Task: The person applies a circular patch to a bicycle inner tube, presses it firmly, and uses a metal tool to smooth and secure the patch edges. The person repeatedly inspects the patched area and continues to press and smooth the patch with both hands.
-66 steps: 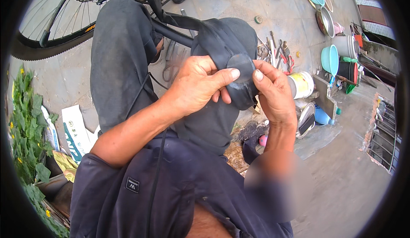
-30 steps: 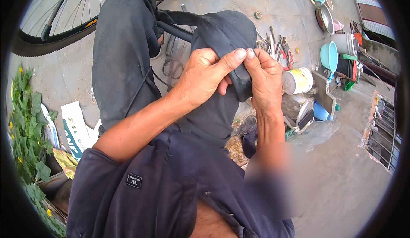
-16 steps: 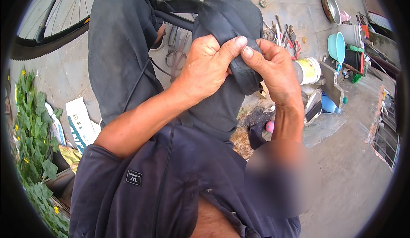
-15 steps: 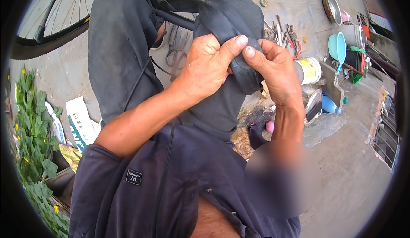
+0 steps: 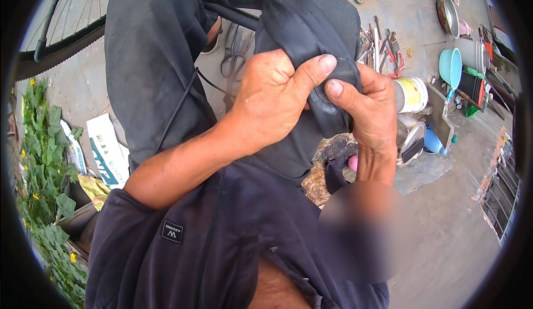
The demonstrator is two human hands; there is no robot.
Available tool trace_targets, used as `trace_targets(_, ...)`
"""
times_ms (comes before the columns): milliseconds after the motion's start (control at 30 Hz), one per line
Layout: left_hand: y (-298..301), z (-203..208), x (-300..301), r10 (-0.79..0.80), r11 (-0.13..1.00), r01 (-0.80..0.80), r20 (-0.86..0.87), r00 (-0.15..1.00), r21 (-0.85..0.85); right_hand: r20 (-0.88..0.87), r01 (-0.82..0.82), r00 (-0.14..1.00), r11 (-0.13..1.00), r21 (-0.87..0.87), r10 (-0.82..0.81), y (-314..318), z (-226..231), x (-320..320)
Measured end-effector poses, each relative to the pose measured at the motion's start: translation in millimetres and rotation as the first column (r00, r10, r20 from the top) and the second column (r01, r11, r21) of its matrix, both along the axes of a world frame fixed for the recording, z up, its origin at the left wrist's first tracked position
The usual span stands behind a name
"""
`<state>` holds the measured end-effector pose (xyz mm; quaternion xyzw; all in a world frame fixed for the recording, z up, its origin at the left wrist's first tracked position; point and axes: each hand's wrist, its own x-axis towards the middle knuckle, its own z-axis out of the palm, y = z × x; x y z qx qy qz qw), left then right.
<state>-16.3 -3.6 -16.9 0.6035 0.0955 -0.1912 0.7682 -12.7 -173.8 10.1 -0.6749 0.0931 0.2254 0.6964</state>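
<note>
A flat black rubber inner tube [image 5: 297,23] is draped over my right knee and runs back toward the left, between my legs. My left hand [image 5: 277,90] grips it from the left with the thumb laid on top. From the right, my right hand [image 5: 369,101] pinches the same stretch, its thumb close beside the left thumb. A greyish scuffed patch shows on the tube just below the thumbs. The fingers under the rubber are hidden. Past my left wrist, scissors [image 5: 232,59] lie on the ground between my legs.
A bicycle wheel [image 5: 66,48] stands at the upper left. Beyond my right knee lie several hand tools [image 5: 391,54], a white bucket [image 5: 412,94] and a teal basin [image 5: 450,67]. Leafy plants [image 5: 41,170] and a white sack [image 5: 105,148] are at the left. A barred grate [image 5: 501,190] is far right.
My thumbs have spread slightly apart and shifted a little down and right, baring more of the scuffed patch. Both hands keep their hold on the tube. The whole view has shifted slightly.
</note>
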Motion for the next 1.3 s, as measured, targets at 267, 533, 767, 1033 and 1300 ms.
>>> trace_targets(267, 1.9, 2.6, -1.8, -0.003, 0.999, 0.002, 0.026, 1.0, 0.05, 0.046, 0.053, 0.997, 0.997, 0.051, -0.056, 4.3, -3.6, -7.3)
trace_targets(533, -0.4, 20.9, 12.0, -0.066, 0.995, 0.075, -0.134, 0.989, 0.06, -0.008, 0.158, 0.987, 0.979, 0.13, -0.159, 1.9, -14.1, -13.0)
trace_targets(767, 12.1, 9.7, -6.0, -0.343, 0.935, 0.342, 0.002, 0.939, 0.093, 0.001, 0.095, 0.995, 0.984, 0.15, -0.096, -3.8, -12.8, -6.9)
trace_targets(1033, 9.3, 14.9, -3.9, -0.287, 0.958, 0.286, -0.119, 0.95, -0.032, 0.072, 0.083, 0.994, 0.995, 0.057, -0.087, -0.4, -11.9, -8.7)
trace_targets(1300, 0.4, -10.7, -15.1, -0.19, 0.981, 0.156, 0.404, 0.895, 0.115, 0.05, 0.178, 0.982, 0.983, 0.054, -0.181, 4.5, -15.6, -20.9)
